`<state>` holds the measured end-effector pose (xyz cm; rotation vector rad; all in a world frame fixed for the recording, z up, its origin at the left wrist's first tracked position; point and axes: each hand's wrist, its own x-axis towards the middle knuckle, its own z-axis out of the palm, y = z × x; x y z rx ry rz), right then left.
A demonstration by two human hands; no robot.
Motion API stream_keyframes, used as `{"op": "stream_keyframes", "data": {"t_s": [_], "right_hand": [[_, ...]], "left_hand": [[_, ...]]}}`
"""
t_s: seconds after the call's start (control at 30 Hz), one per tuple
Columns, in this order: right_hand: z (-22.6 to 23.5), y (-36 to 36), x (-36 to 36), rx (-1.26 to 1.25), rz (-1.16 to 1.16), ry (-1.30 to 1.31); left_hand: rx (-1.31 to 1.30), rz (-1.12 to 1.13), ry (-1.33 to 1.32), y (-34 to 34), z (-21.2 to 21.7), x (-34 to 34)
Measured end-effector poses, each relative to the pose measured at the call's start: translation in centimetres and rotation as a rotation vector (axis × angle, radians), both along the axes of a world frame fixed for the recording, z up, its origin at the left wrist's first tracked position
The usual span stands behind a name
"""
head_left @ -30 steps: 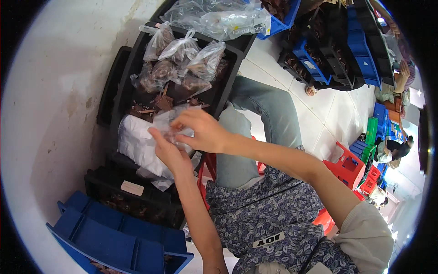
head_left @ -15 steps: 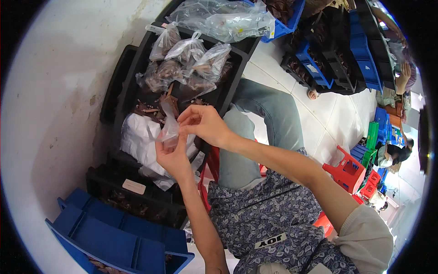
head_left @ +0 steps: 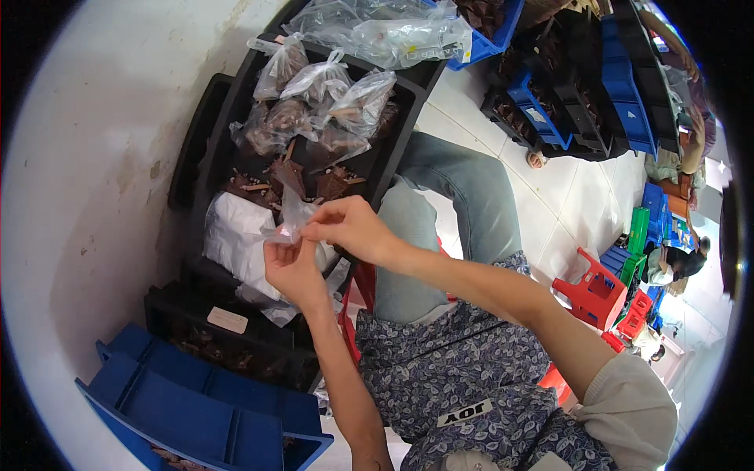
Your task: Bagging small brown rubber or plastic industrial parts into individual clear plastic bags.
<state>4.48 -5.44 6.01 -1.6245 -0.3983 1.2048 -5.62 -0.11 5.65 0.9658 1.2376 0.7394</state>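
Observation:
My left hand (head_left: pixel 294 271) and my right hand (head_left: pixel 349 229) meet above my lap, both pinching a small clear plastic bag (head_left: pixel 292 213) between them. The bag's thin top sticks up between the fingertips. Just beyond the hands stands a black crate (head_left: pixel 393 149) with loose brown parts (head_left: pixel 287 179) and several tied clear bags of brown parts (head_left: pixel 318 98). A white bag (head_left: pixel 236 243) lies under and left of my left hand.
A lower black crate (head_left: pixel 228 337) with brown parts and a blue bin (head_left: pixel 188 400) sit near my left side. Large clear bags (head_left: pixel 385 31) top a blue bin further away. Red stools (head_left: pixel 593 286), stacked crates and another person are at the right on a white tiled floor.
Both hands came a little nearer to me with the small bag. The bag, held upright half a second ago, is now bunched tight between the fingertips.

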Motion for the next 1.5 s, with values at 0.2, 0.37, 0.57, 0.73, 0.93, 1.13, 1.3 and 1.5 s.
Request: {"op": "stream_keyframes", "data": {"t_s": [0.2,0.37,0.57,0.73,0.93,1.13,1.3,1.5], "right_hand": [[-2.1,0.5,0.3,0.043,-0.101,0.160],[-3.2,0.6,0.7,-0.033,-0.441,0.590],[-7.9,3.3,2.9,-0.040,0.013,-0.581],[-8.5,8.1,2.6,-0.169,0.351,-0.937],[-1.9,5.3,3.2,0.192,0.134,-0.720],[0.3,1.0,-0.6,0.520,0.255,-0.594],[-3.1,-0.2,-1.0,0.442,0.462,-1.027],[0.7,0.1,1.1,0.347,-0.141,-0.715]], "left_hand": [[-0.076,-0.177,0.009,0.6,-0.4,-1.0],[-0.523,0.318,-0.464,1.7,-2.1,-3.3],[-0.650,0.334,-0.441,2.2,0.7,-4.4],[-0.361,-0.137,0.179,1.5,-1.2,-4.6],[-0.348,0.061,0.301,1.9,-2.3,-5.2],[-0.531,0.185,0.151,2.2,-1.4,-3.0],[-0.543,0.118,-0.074,2.6,-0.9,-2.8],[-0.453,0.049,0.095,3.1,-3.4,-3.2]]}}
